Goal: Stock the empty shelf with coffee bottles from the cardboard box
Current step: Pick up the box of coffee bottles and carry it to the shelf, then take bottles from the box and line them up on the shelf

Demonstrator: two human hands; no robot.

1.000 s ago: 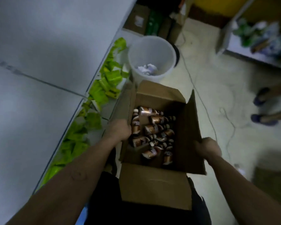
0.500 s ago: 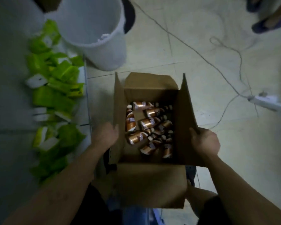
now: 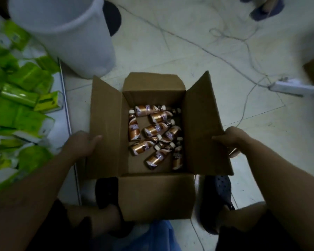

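Small copper-brown white-capped coffee bottles (image 3: 155, 128) are seen lying loose on their sides in the bottom of the open brown cardboard box (image 3: 156, 196), which appears to be set on the pale tiled floor (image 3: 170, 51) between two dark shoes (image 3: 216, 201). About eight bottles are counted; overlap makes the exact number uncertain. One box, four flaps folded out.

The left flap is held by the left hand (image 3: 80, 144), thumb laid over its inner face. The right flap is gripped at its edge by the right hand (image 3: 232, 139), fingers (image 3: 218, 138) curled round the cardboard. No bottle is held.

Step judged: the box is being positioned and opened, stocking not yet begun. Next, one flap would need to be released and a top bottle grasped round its body. The empty shelf is not in view.

Around: one white plastic bucket (image 3: 62, 37), many green packets (image 3: 18, 98) on a white shelf board at left (not counted), one white power strip (image 3: 294, 86), one blue plastic bag (image 3: 158, 234).
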